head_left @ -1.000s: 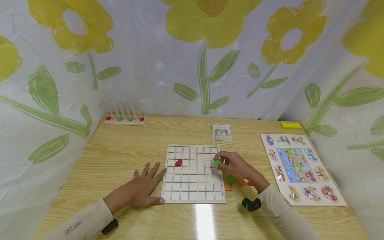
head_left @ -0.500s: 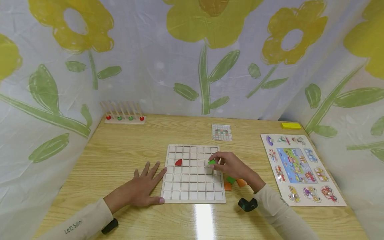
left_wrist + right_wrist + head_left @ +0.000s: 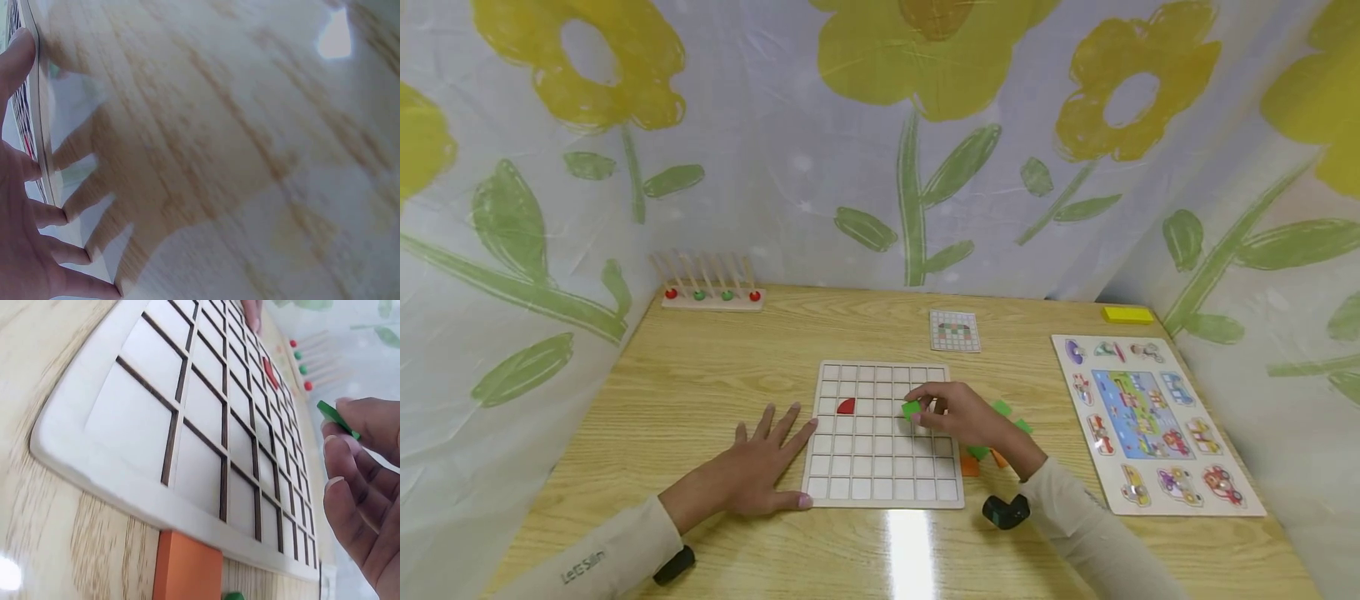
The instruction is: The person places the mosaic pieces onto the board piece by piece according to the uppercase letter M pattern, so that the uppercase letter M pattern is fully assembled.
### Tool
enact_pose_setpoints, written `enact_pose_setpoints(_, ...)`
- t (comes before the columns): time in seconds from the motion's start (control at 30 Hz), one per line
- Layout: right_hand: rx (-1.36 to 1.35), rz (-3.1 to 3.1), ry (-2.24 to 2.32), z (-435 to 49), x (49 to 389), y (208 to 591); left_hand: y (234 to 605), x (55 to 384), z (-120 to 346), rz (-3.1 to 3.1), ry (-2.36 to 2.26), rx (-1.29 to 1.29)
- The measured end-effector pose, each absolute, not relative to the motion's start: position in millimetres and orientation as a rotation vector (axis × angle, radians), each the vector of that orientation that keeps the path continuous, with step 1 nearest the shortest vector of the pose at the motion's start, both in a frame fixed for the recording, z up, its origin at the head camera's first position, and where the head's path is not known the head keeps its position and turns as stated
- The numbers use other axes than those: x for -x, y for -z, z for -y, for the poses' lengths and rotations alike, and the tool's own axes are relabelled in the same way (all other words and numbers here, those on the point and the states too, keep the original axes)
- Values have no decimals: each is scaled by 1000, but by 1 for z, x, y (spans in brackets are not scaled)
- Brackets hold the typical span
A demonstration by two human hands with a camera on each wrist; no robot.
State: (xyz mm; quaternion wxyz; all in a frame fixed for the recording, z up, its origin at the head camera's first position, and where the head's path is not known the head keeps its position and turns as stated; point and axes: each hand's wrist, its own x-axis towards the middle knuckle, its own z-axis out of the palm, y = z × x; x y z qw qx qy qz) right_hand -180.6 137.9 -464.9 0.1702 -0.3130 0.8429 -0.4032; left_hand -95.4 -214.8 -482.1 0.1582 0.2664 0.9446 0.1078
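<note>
My right hand (image 3: 958,412) pinches a green square tile (image 3: 912,409) between thumb and fingers, over the right half of the white grid board (image 3: 862,506). The right wrist view shows the same green tile (image 3: 338,419) raised above the board. A red quarter-circle piece (image 3: 846,406) lies in a cell at the board's upper left. My left hand (image 3: 760,471) rests on the table with fingers spread, the thumb and index fingertips right at the board's left edge. Its fingertips press on the tabletop in the left wrist view.
Loose orange (image 3: 970,466) and green tiles (image 3: 1002,407) lie right of the board, partly hidden by the right hand. A small pattern card (image 3: 955,331) lies behind it. A picture puzzle board (image 3: 1157,425), a yellow block (image 3: 1127,314) and a peg stand with beads (image 3: 713,305) stand farther out.
My right hand has moved left across the board with the green tile, from its right edge inward. More loose green tiles show behind it. The left hand has stayed put.
</note>
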Motion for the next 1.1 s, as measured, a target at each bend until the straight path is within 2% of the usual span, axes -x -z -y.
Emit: enact_pose_setpoints(1.1,824,-2405,1153,-108,187,474,479,95,214,-2684,-320,-756)
